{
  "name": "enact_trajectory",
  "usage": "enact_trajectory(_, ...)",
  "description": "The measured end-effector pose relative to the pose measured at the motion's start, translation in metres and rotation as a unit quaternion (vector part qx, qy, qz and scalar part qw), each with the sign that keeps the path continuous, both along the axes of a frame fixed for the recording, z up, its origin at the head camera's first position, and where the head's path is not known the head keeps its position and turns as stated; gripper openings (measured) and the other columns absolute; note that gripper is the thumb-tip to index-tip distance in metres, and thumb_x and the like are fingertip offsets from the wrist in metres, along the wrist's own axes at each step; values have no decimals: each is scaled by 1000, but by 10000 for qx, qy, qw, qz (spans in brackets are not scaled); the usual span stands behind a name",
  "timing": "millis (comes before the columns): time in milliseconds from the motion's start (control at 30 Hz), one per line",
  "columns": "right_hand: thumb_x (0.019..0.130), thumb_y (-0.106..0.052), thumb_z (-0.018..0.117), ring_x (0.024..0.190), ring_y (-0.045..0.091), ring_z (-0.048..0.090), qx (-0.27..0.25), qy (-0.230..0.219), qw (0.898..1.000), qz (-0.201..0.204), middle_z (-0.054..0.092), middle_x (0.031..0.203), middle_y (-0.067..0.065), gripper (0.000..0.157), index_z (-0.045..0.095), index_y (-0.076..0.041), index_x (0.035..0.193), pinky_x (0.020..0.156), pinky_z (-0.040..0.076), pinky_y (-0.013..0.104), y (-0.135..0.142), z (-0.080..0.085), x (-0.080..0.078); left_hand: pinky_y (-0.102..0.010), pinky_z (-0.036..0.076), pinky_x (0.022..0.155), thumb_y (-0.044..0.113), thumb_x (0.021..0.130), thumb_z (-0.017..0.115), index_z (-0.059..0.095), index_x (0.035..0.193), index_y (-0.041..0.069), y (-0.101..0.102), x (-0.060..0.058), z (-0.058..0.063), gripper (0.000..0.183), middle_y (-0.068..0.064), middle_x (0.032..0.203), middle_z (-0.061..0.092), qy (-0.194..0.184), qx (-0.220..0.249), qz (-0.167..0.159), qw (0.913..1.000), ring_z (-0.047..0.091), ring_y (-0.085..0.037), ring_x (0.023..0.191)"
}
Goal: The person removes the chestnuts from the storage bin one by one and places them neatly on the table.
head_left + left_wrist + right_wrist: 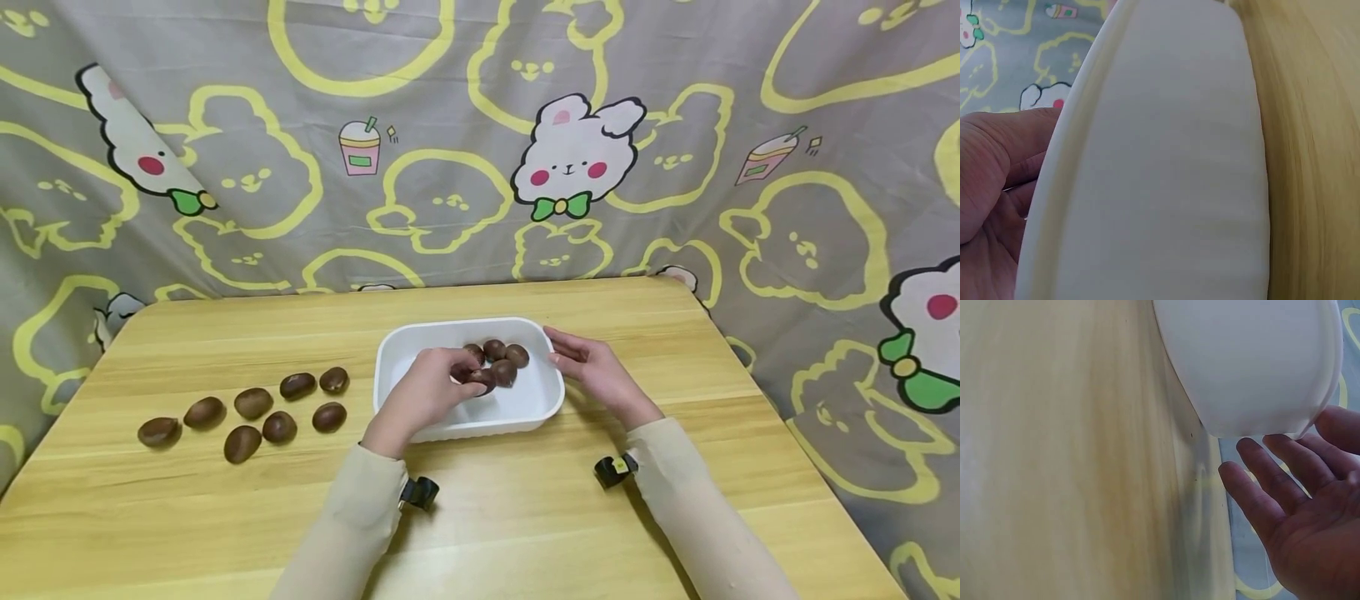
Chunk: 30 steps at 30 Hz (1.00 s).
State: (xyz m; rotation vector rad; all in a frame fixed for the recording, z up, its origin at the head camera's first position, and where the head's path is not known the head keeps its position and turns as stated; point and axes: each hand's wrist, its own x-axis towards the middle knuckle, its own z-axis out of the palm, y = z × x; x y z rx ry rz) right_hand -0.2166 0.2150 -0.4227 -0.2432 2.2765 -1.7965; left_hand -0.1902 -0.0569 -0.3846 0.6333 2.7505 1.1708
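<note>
A white plastic tray (468, 429) stands on the table with several brown chestnuts (504, 372) inside it. My left hand (427, 383) reaches over its near left rim, thumb and fingertips pinching a chestnut (483, 380) among the others. The left wrist view shows the tray's outer wall (1166, 156) large, and the left hand (991, 187) beyond its rim; the fingertips are hidden there. At the tray's right end is my right hand (600, 375), fingers extended along the outside. In the right wrist view, the right hand's thumb (1338, 428) lies at the rim and its fingertips stand close to the end wall.
Left of the tray, several more chestnuts (253, 403) lie spread out on the wooden table (525, 517). A patterned grey curtain (450, 108) hangs behind the table and along its sides. Each sleeved wrist carries a small black camera (422, 492).
</note>
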Motion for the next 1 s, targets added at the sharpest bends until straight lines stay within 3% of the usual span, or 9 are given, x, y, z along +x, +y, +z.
enact_trajectory(267, 98, -10, 61, 130, 28, 47, -40, -8, 10000, -15, 47, 145, 15, 49, 46, -5, 145, 97, 45, 31, 0, 0, -1, -33, 51, 77, 13, 84, 79, 72, 92, 9, -15, -1, 0, 12, 4, 85, 68, 38, 262, 49, 9996, 63, -12, 82)
enact_trajectory(1000, 99, -10, 60, 130, 29, 47, -45, 81, 10000, 20, 47, 144, 17, 49, 45, -2, 145, 97, 46, 30, -1, 0, 0, -37, 53, 74, 22, 87, 78, 73, 98, 12, -65, 10, 2, 15, 1, 91, 70, -68, 350, 780, 9963, 67, -19, 88)
